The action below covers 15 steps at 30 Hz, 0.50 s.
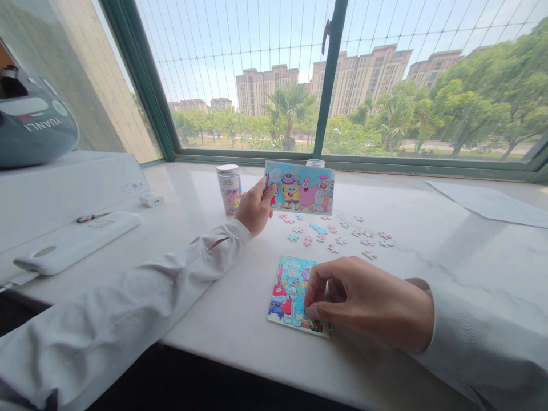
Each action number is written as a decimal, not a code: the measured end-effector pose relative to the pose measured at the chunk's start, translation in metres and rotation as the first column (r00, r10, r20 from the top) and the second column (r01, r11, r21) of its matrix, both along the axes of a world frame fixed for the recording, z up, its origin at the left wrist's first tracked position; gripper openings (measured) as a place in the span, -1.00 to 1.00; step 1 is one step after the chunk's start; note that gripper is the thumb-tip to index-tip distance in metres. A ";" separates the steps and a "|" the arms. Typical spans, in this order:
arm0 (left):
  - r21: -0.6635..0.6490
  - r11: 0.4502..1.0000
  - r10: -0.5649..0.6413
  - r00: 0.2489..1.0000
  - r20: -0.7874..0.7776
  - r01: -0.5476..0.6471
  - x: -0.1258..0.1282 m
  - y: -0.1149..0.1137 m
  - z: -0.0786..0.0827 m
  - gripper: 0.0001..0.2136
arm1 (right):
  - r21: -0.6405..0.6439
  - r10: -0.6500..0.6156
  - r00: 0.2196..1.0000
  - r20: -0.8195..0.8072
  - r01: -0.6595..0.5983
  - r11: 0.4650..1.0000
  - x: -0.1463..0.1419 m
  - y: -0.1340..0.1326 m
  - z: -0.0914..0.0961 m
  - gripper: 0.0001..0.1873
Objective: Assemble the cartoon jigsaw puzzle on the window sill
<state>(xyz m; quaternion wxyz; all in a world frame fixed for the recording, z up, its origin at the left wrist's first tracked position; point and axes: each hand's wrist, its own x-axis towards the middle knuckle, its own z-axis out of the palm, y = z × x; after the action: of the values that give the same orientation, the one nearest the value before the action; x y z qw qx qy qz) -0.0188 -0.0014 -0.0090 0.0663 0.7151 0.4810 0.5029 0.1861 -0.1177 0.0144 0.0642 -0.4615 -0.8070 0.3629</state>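
Observation:
My left hand (256,206) is closed on the left end of a picture card (299,191), thumb in front. The card is raised off the table, and a row of cartoon characters faces me. My right hand (353,299) hovers over or touches the right side of a partly assembled jigsaw puzzle (285,291). Thumb and forefinger are pinched together there; whatever lies between them is hidden. Beyond the puzzle, several loose jigsaw pieces (334,230) are scattered, a few apparently joined. A jar with a white lid (229,188) stands just behind my left hand.
Behind the card, a clear lid or jar top (315,164) peeks out. White paper (488,200) lies at the right by the window. At the left are a white board-like object (81,242), a small cutter (92,217), a white box (64,194) and a dark bag-like object (36,123).

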 end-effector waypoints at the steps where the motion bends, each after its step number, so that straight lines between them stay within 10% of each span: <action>1: -0.002 1.000 0.001 1.000 0.000 -0.001 0.000 0.000 0.000 -0.75 | 0.003 0.005 1.000 -0.008 -0.005 1.000 0.000 0.000 0.000 -0.84; 15: -0.010 1.000 -0.015 1.000 0.025 0.015 -0.001 0.001 -0.001 -0.75 | 0.139 0.079 0.990 -0.119 -0.062 0.988 0.000 -0.001 0.001 -0.90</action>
<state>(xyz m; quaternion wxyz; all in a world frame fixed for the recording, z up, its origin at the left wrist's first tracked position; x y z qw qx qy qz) -0.0196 0.0001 -0.0104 0.0795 0.7118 0.4773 0.5090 0.1861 -0.1187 0.0154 0.1326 -0.4037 -0.8400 0.3375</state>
